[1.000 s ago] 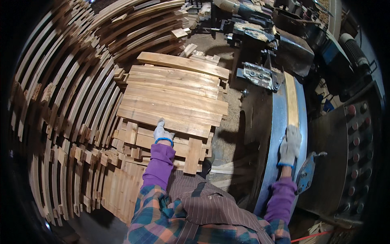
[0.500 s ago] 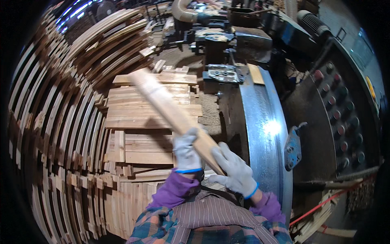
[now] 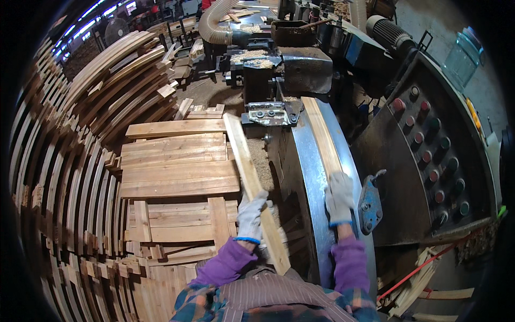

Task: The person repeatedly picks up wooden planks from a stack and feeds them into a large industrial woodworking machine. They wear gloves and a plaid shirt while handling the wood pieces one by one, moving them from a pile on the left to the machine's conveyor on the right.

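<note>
My left hand (image 3: 251, 216), in a white glove with a blue cuff, is closed round a long wooden board (image 3: 249, 169). This board slants from the pallet side down toward my apron. My right hand (image 3: 339, 197), gloved the same way, is closed over the near end of another wooden board (image 3: 323, 134). That second board lies lengthwise on the shiny metal bed (image 3: 311, 185) of a machine, its far end close to the machine's head. The glove hides its near end and my right fingertips.
Stacked boards (image 3: 179, 178) lie left of the bed, beside tall stacks of slats (image 3: 70, 188). A blue metal bracket (image 3: 370, 204) sits at the bed's right edge. Further right stands a button panel (image 3: 424, 155). A ribbed hose (image 3: 214, 24) and motor (image 3: 389, 35) are at the back.
My right hand has left the board in my left hand and moved right onto the bed. A longer length of board now shows there. The left-hand board has swung more upright.
</note>
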A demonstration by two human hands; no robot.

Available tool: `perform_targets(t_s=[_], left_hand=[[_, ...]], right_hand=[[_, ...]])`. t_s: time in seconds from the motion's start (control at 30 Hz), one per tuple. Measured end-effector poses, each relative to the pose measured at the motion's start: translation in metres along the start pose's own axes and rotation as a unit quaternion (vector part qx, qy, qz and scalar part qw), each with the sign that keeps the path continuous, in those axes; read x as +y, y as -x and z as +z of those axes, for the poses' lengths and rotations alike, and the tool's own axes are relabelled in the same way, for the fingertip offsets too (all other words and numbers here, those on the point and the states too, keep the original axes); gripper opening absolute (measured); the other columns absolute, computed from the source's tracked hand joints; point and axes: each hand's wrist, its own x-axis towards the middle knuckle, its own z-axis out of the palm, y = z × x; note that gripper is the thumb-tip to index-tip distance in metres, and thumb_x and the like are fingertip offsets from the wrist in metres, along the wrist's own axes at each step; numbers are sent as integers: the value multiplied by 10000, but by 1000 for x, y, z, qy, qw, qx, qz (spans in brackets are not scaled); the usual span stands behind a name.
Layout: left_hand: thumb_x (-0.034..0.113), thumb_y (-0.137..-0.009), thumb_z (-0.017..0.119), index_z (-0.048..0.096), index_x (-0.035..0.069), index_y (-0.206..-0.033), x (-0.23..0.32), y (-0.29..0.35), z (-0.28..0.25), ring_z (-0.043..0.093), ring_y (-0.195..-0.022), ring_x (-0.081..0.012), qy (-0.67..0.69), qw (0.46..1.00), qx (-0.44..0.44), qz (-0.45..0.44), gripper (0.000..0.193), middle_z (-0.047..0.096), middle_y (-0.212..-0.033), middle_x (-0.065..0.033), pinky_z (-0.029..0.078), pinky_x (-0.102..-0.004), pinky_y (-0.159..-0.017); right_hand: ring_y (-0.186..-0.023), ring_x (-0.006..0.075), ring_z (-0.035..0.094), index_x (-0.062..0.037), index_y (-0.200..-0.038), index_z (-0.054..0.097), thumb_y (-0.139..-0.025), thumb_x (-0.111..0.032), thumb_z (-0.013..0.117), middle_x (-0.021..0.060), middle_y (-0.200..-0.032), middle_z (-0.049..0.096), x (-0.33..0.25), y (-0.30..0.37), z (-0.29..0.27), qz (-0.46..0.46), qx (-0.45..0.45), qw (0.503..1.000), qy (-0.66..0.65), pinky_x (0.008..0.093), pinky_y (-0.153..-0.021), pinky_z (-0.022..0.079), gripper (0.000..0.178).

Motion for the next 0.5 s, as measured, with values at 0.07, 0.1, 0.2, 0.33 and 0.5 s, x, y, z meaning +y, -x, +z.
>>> perform_targets(t_s=[0.07,0.1,0.2,0.33,0.5], left_hand=[[-75,-829,549,438,73,-1349,20,-1,-5,633,-674,-219,12,999,24,-43,552,634,-1022,-154,570,-331,-531],[-38,-858,546,447,67,-1344,16,-10,-11,640,-680,-232,-31,999,18,-17,507,634,-1003,-155,573,-333,-525],[116,-960,524,592,54,-1192,19,-18,-4,645,-670,-269,-14,999,-10,-41,249,634,-889,-169,574,-364,-527],[115,-950,546,538,29,-1208,48,-6,41,642,-748,-252,105,991,-66,53,273,611,-935,-173,593,-329,-630],[100,-905,585,501,34,-1283,-24,1,79,616,-811,-221,230,953,-197,-18,392,603,-1022,-151,585,-358,-708]], right_hand=[[-969,296,513,-80,-928,576,-784,-151,616,107,-974,554,1,-66,27,10,-32,999,-14,413,-875,394,166],[-982,321,546,-85,-951,597,-804,-152,633,123,-1021,587,19,-85,53,50,-42,998,-8,428,-883,438,166],[-1057,333,561,-53,-1019,605,-819,-187,653,150,-1075,608,50,-114,65,84,-116,989,21,415,-938,444,246],[-1292,372,485,-8,-1387,465,-857,-343,686,227,-1404,499,-12,-103,-6,144,-175,901,-370,412,-1077,385,665],[-1298,398,493,6,-1452,412,-819,-289,730,266,-1471,427,-81,26,-177,-21,-261,931,-255,417,-1053,421,768]])
